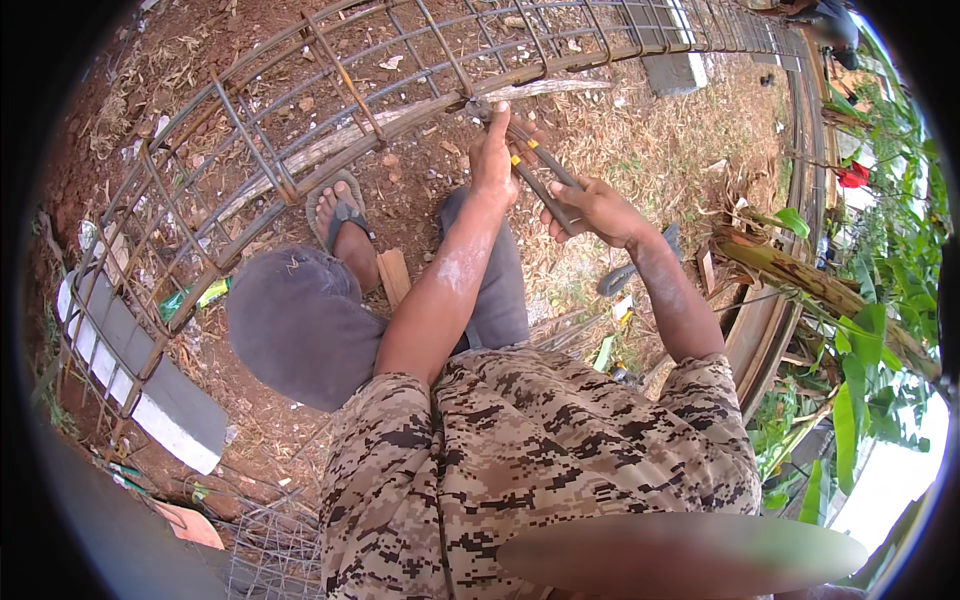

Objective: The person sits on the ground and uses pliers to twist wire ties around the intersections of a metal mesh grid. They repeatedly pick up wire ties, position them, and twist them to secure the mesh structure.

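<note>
Long-handled pincers (545, 190) with dark handles and yellow bands reach up to a lengthwise bar of the rebar cage (430, 104). Their head is at a crossing of bars, where details are too small to make out. My left hand (492, 165) is closed around the pincers close to the head, thumb stretched along toward the bar. Gripping the handle ends, my right hand (600, 212) sits lower and to the right. The handles lie a little apart.
Concrete blocks (150, 375) stand under the cage at left, with another (677, 72) at the top. My sandalled foot (345, 215) is beside the cage. A sandal (618, 278), a cut trunk (800, 270) and long boards (765, 340) lie at right, before green plants. Another person (830, 25) is at top right.
</note>
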Tool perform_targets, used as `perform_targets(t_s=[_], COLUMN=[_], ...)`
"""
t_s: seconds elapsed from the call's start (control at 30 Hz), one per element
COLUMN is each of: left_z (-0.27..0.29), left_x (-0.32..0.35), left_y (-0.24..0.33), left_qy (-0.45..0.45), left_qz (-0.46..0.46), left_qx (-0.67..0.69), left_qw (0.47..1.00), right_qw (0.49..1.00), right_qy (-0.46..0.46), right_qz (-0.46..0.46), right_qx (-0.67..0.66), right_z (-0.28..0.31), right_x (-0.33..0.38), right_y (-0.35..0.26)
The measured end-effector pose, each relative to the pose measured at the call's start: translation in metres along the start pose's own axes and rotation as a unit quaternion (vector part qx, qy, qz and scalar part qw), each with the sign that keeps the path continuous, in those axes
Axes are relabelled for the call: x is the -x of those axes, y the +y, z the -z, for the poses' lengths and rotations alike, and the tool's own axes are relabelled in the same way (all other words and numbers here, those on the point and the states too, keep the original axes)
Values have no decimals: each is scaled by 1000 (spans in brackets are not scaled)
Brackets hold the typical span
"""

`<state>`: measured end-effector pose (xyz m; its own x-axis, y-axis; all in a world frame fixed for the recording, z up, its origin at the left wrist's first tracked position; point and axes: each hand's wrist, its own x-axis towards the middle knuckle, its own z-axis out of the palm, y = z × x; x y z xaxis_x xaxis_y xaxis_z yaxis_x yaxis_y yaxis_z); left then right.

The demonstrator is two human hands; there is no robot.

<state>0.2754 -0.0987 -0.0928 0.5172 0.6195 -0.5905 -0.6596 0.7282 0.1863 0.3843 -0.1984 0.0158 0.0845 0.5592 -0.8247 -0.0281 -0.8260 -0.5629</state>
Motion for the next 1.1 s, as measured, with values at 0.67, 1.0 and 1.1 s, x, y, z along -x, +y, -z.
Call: perform_targets(t_s=[0.67,1.0,1.1], left_z=[-10,33,27], left_x=[-8,-19,-16], left_y=[-1,-6,-4], left_qy=[-12,-76,-87], left_qz=[-17,45,62], left_qx=[-4,-121,-88], left_qw=[1000,989,990], right_qw=[996,993,994], right_qy=[-56,-29,-50], right_qz=[-75,82,44], right_qx=[-13,-78,-85], right_z=[8,-5,-4], right_x=[-3,-65,-62], right_y=[-48,71,58])
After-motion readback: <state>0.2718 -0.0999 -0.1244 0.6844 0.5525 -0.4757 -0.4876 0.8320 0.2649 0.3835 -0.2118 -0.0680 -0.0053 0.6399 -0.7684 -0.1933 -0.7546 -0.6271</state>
